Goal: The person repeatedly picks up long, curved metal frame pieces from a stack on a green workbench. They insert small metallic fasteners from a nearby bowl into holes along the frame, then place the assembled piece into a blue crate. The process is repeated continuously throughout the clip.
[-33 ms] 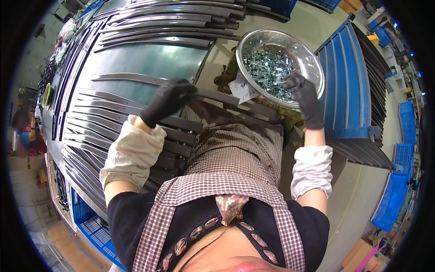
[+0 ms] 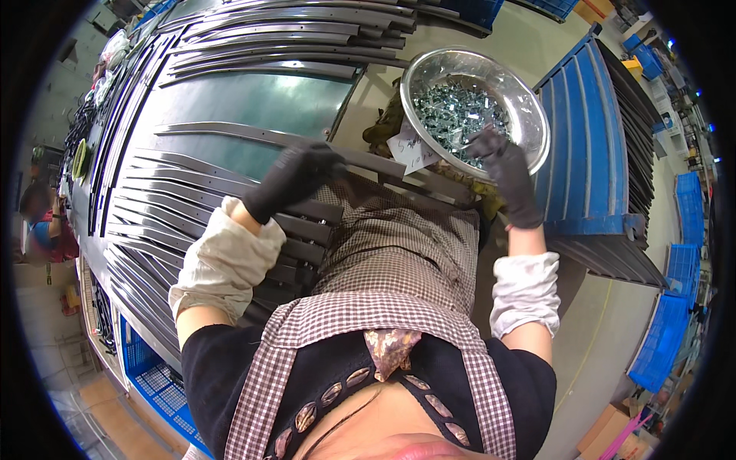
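My left hand [image 2: 297, 178], in a black glove, hovers at a dark metal strip [image 2: 222, 132] that reaches past the table's edge toward my lap. Its fingers are curled together and a little blurred; what they hold, if anything, is hidden. Over the near right rim of a round metal basin [image 2: 529, 115] is my right hand [image 2: 502, 172], gloved in black too, with fingertips pinched. Any small piece in that pinch cannot be told from the shiny metal clips [image 2: 460, 111] heaped in the basin behind it.
More dark strips [image 2: 176, 195] lie in rows on the green-topped table [image 2: 253, 96], left of my lap. A blue ribbed metal rack [image 2: 579, 146] stands right of the basin. A paper sheet [image 2: 412, 152] with handwriting lies by the basin. Another person [image 2: 50, 226] is at far left.
My right hand has drawn back slightly toward me and to the left, across the basin rim. The left hand has shifted a little right and nearer to me.
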`<state>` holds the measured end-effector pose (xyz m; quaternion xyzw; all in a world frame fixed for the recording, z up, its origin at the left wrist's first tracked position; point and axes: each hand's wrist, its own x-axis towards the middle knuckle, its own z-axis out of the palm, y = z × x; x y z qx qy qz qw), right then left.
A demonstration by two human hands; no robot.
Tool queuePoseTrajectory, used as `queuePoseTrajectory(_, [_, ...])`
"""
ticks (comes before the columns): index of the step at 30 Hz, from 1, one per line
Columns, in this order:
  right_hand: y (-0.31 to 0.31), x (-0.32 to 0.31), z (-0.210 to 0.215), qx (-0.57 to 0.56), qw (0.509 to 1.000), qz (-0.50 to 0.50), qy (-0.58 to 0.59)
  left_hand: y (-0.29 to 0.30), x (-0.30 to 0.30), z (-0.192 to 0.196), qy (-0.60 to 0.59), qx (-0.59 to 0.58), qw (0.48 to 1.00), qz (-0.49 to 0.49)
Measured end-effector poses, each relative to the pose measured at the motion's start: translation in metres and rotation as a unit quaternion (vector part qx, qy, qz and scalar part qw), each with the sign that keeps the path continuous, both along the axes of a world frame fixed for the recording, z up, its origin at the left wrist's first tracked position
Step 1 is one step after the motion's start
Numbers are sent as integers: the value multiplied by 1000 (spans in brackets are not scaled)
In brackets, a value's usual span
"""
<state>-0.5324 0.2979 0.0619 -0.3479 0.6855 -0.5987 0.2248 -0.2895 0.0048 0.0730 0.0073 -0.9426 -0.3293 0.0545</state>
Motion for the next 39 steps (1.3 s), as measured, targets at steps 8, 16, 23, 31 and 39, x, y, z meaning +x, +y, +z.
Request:
queuePoseTrajectory(8, [-35, 112, -48, -80, 971, 184, -131, 77, 7, -4, -10, -21, 999, -49])
queuePoseTrajectory(16, [-31, 106, -29, 66, 966, 169, -184, 66, -4, -25, 56, -374, 908, -177])
queuePoseTrajectory(23, [-25, 89, -25, 181, 971, 154, -14, 43, -31, -39, 156, -341, 911, -175])
queuePoseTrajectory(31, [-30, 62, -68, 118, 967, 81, 212, -9, -48, -43, 13, -137, 987, -87])
queuePoseTrajectory(39, [-21, 56, -69, 177, 933, 78, 303, -12, -51, -51, 13, -137, 988, -76])
